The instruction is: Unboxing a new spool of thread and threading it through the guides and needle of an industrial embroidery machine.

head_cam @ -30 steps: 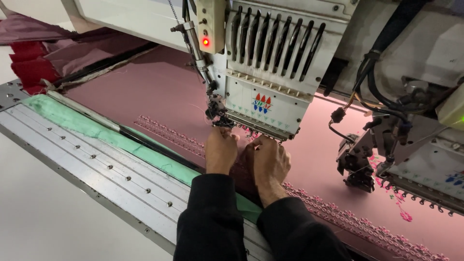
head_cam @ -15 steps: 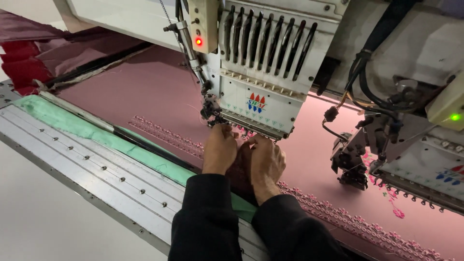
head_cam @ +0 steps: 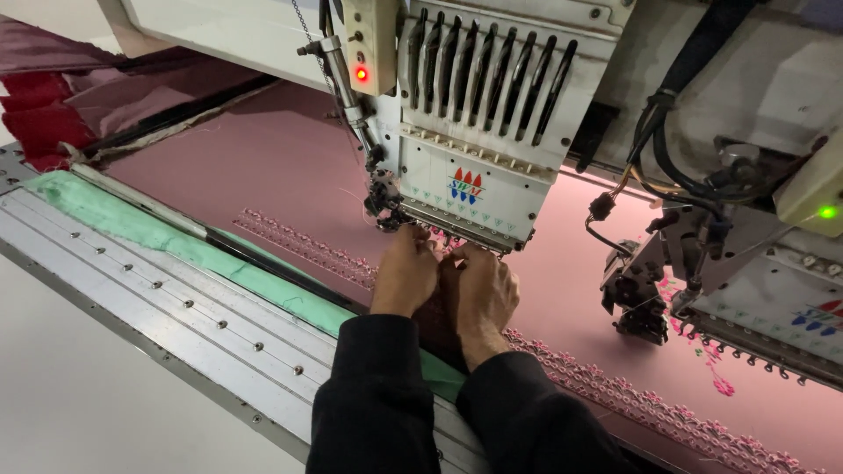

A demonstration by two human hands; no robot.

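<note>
Reaching with both hands under the white embroidery head (head_cam: 474, 132), left hand (head_cam: 406, 270) and right hand (head_cam: 481, 294) pressed side by side, fingers curled up at the needle row (head_cam: 457, 235) along the head's lower edge; fingertips hidden, so whether pinching anything cannot be told. Hovering just above pink fabric (head_cam: 290, 167) stretched flat, beside a stitched pink border (head_cam: 307, 246). Lying along the near edge, a green strip (head_cam: 132, 224) against the metal frame rail (head_cam: 149, 298).

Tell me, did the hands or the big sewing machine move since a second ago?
Hardly. Both the left hand and right hand stay side by side under the machine head, fingertips at the needles. Nothing was picked up or dropped. The pink cloth and its stitched border lie as before; only the camera shifted slightly.
</note>
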